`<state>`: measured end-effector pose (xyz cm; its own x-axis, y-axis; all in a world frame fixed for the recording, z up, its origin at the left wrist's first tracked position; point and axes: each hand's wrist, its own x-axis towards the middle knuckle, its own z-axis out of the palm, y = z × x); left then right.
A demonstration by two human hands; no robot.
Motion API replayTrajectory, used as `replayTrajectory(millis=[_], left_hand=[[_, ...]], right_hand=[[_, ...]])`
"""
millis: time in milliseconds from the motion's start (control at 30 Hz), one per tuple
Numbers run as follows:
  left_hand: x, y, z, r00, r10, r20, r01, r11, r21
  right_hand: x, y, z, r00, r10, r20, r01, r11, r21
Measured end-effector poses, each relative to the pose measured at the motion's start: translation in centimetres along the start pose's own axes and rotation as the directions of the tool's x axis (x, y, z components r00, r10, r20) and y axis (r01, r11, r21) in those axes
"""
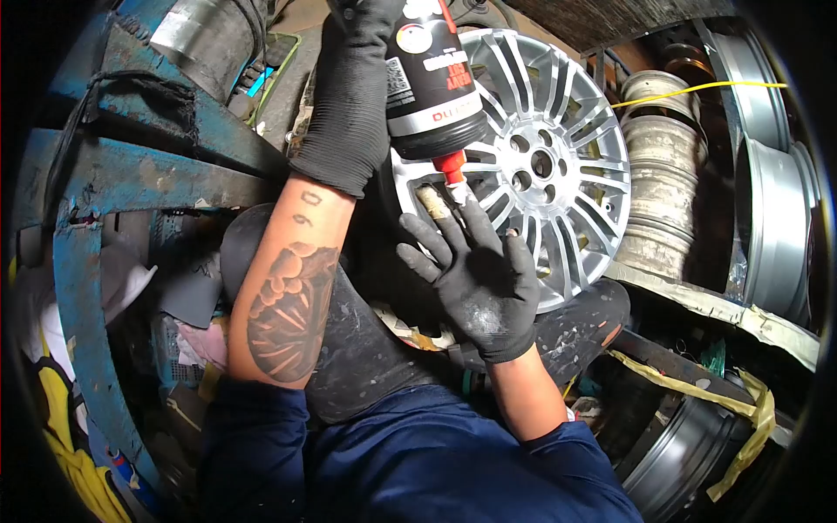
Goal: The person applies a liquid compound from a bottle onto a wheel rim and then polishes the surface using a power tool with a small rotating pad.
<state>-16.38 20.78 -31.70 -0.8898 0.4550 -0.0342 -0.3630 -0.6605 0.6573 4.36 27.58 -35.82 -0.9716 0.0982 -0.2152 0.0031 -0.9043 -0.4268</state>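
Observation:
My left hand (362,26), in a black knit glove, grips an upside-down black squeeze bottle (433,83) at the top of the view; part of the grip is cut off by the edge. The bottle's red nozzle (450,164) points down at a fingertip of my right hand (482,283). White paste (458,193) lies on that fingertip, at the nozzle. Gloved too, the right hand is palm up with fingers spread, a whitish smudge on its palm and a tan, worn covering on another finger. Behind it is a silver multi-spoke wheel rim (571,113), propped near my knees.
Several dirty rims (658,174) are stacked at the right, beside larger silver rims (772,218). A blue metal frame (166,170) stands close on the left. Another rim (684,449) lies lower right, near yellowish tape (757,414). A yellow cable (697,88) crosses the upper right.

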Motion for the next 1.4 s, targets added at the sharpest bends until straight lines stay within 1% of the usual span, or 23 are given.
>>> replayTrajectory(millis=[200,300,400,500,533,567,633,667,700,767,800,833,867,900,1000,1033,1100,1133,1233,1267,1300,1367,1400], left_hand=[[0.1,-0.3,-0.8,0.998,0.045,-0.043,-0.043,0.998,0.046],[0.3,-0.4,-1.0,0.997,0.051,-0.060,-0.048,0.998,0.047],[0.4,-0.4,-1.2,0.996,0.057,-0.068,-0.053,0.997,0.054],[0.8,-0.2,-1.3,0.995,0.019,-0.102,-0.017,1.000,0.025],[1.5,-0.3,-2.2,0.990,-0.073,-0.117,0.068,0.997,-0.046],[1.7,-0.3,-2.5,0.964,-0.199,-0.179,0.177,0.976,-0.129],[2.0,0.2,-3.0,0.937,-0.335,-0.102,0.307,0.926,-0.221],[3.8,-1.2,-5.0,0.936,-0.348,-0.049,0.323,0.906,-0.273],[4.9,-2.0,-7.7,0.864,-0.420,0.277,0.501,0.764,-0.406],[5.5,-1.3,-7.2,0.894,-0.425,0.140,0.448,0.841,-0.305],[5.5,-1.6,-9.5,0.967,-0.186,0.175,0.190,0.982,-0.005],[5.0,-1.2,-10.6,0.978,0.066,0.198,-0.120,0.953,0.277],[5.6,-1.0,-10.8,0.987,-0.162,0.016,0.159,0.981,0.110],[5.7,-0.1,-9.7,0.905,-0.408,-0.120,0.398,0.912,-0.101],[6.0,0.0,-11.2,0.833,-0.484,-0.268,0.460,0.875,-0.152],[5.6,0.0,-11.4,0.823,-0.483,-0.298,0.457,0.875,-0.158],[5.6,-0.1,-12.6,0.755,-0.540,-0.371,0.520,0.839,-0.163],[5.9,-0.5,-13.9,0.739,-0.565,-0.368,0.553,0.820,-0.149],[6.1,-1.2,-15.7,0.653,-0.670,-0.354,0.660,0.732,-0.168],[5.7,-1.3,-16.2,0.687,-0.635,-0.353,0.649,0.755,-0.096],[5.6,-1.4,-16.5,0.661,-0.629,-0.409,0.660,0.747,-0.083],[5.4,-1.6,-19.0,0.641,-0.648,-0.410,0.689,0.722,-0.063],[5.2,-0.9,-18.9,0.714,-0.575,-0.399,0.689,0.679,0.254]], right_hand=[[-0.2,-0.2,-0.4,0.999,0.028,-0.035,-0.025,0.995,0.102],[0.0,-0.3,-0.5,0.999,0.032,-0.037,-0.031,0.999,0.027],[-0.3,0.0,-1.7,1.000,-0.012,-0.015,0.013,0.994,0.106],[-0.7,-0.2,-2.4,0.996,-0.072,-0.056,0.058,0.975,-0.214],[-0.8,-0.6,-2.2,0.992,-0.090,-0.086,0.054,0.935,-0.349],[-1.0,-0.6,-2.5,0.990,-0.119,-0.078,0.081,0.920,-0.383],[-1.2,-0.8,-3.1,0.982,-0.182,-0.054,0.139,0.883,-0.449],[-1.4,-0.9,-3.0,0.977,-0.204,-0.061,0.156,0.881,-0.446],[-1.5,-1.0,-3.0,0.970,-0.232,-0.070,0.178,0.880,-0.441],[-1.8,-1.2,-3.2,0.953,-0.290,-0.087,0.228,0.875,-0.427],[-2.2,-1.4,-3.9,0.957,-0.291,-0.003,0.261,0.861,-0.438],[-2.5,-1.5,-3.9,0.952,-0.306,0.003,0.275,0.850,-0.450],[-2.8,-1.6,-3.8,0.947,-0.322,0.009,0.289,0.839,-0.461],[-3.1,-1.8,-3.7,0.941,-0.338,0.015,0.304,0.827,-0.473],[-4.4,-2.1,-3.1,0.949,-0.312,0.051,0.287,0.780,-0.556],[-4.8,-2.2,-3.1,0.951,-0.309,0.012,0.250,0.743,-0.621],[-5.6,-2.2,-3.6,0.949,-0.308,-0.069,0.160,0.659,-0.735],[-5.8,-2.0,-4.1,0.939,-0.330,-0.097,0.128,0.598,-0.791],[-6.0,-1.9,-3.9,0.940,-0.338,-0.044,0.029,0.210,-0.977],[-6.0,-1.9,-3.3,0.931,-0.364,0.014,0.064,0.127,-0.990],[-6.0,-1.8,-3.2,0.937,-0.348,0.013,0.060,0.125,-0.990],[-6.1,-1.6,-3.3,0.949,-0.314,0.008,0.049,0.122,-0.991],[-5.9,-2.1,-3.8,0.967,-0.237,0.096,0.067,-0.125,-0.990]])
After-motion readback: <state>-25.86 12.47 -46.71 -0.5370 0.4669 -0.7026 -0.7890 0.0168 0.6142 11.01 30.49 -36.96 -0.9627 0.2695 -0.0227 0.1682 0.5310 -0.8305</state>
